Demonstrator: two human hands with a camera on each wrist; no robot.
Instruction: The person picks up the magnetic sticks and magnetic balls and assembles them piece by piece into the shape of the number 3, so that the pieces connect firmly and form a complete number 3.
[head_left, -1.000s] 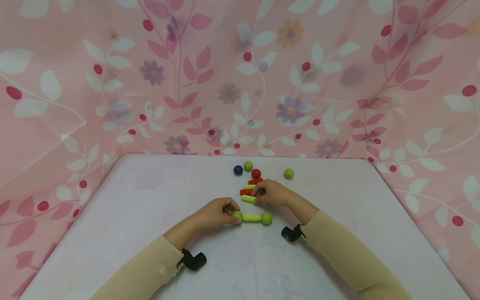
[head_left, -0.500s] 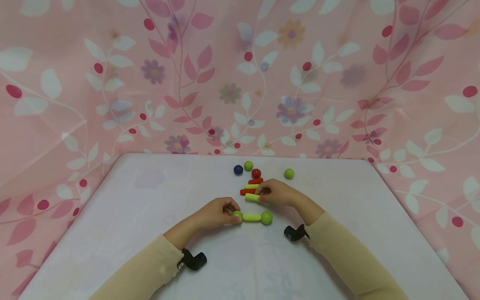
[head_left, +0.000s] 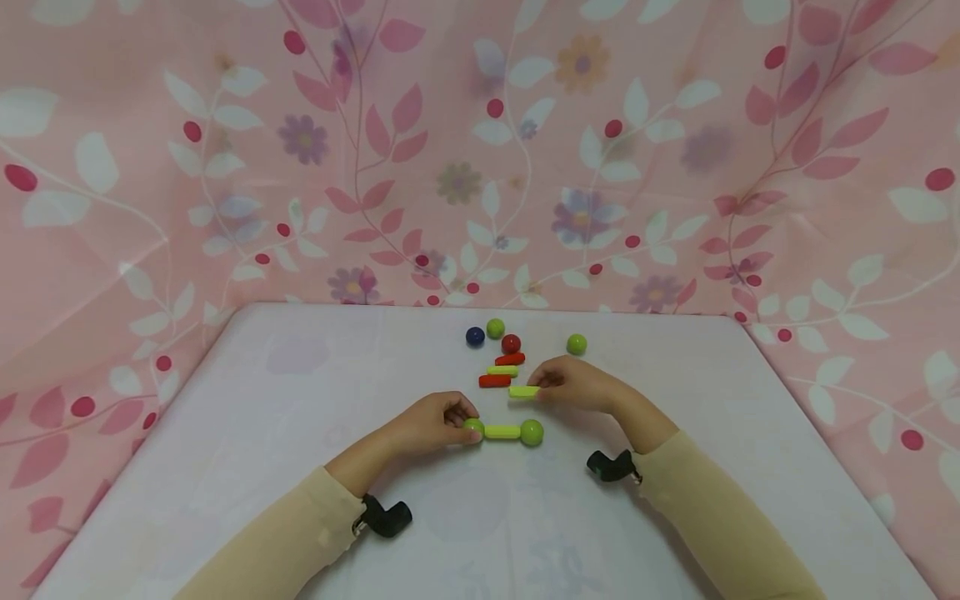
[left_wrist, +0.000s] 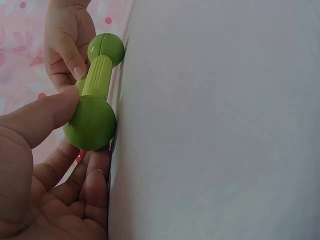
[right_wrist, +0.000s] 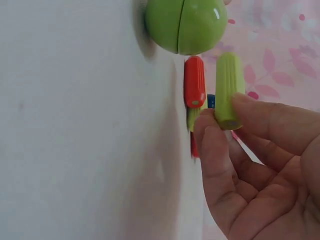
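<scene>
My left hand [head_left: 431,425] pinches the left green ball [left_wrist: 90,125] of a joined piece: two green balls with a yellow-green rod [head_left: 502,432] between them, lying on the table. The right-hand ball [head_left: 532,432] of that piece has a seam line across it in the right wrist view. Between the thumb and fingers of my right hand [head_left: 581,385] is a second yellow-green rod [right_wrist: 229,85], ribbed along its length. It is held just beyond the joined piece, raised off the table in the right wrist view.
Beyond the hands lie a red rod [head_left: 495,381], a yellow-green rod [head_left: 503,371] and another red rod [head_left: 510,359]. Behind them are a red ball [head_left: 511,343], a dark blue ball [head_left: 475,337] and a green ball [head_left: 495,328]. Another green ball [head_left: 577,344] sits apart, farther right.
My right hand has picked the nearest yellow-green rod from the row and drawn it to the right, away from the red rod. The left hand stays on the joined piece.
</scene>
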